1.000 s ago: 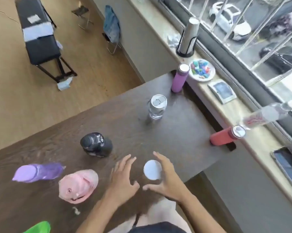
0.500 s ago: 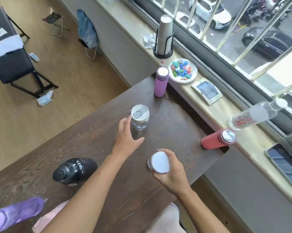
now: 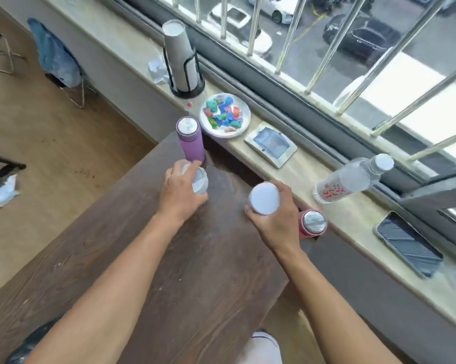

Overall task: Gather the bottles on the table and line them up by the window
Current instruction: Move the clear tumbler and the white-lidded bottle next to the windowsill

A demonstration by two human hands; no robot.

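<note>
My left hand (image 3: 180,190) grips a clear bottle with a grey lid (image 3: 201,181), close in front of the purple bottle (image 3: 190,139) that stands at the table's window edge. My right hand (image 3: 276,219) is closed around a white-capped bottle (image 3: 264,198), held upright between the purple bottle and the red bottle (image 3: 311,224). The red bottle stands at the table's right corner by the sill. A clear water bottle with red lettering (image 3: 349,179) stands on the window sill. A black bottle (image 3: 24,348) is partly visible at the bottom left, behind my left forearm.
The dark wooden table (image 3: 195,271) meets the stone sill (image 3: 313,166). On the sill sit a plate of coloured wrappers (image 3: 224,115), a small framed tray (image 3: 270,143), a cup holder (image 3: 180,57) and a phone (image 3: 408,244). Window bars rise behind.
My left hand reached the clear grey-lidded bottle, closed on it and brought it near the purple bottle. My right hand carried the white-capped bottle toward the window edge. The view shifted toward the window.
</note>
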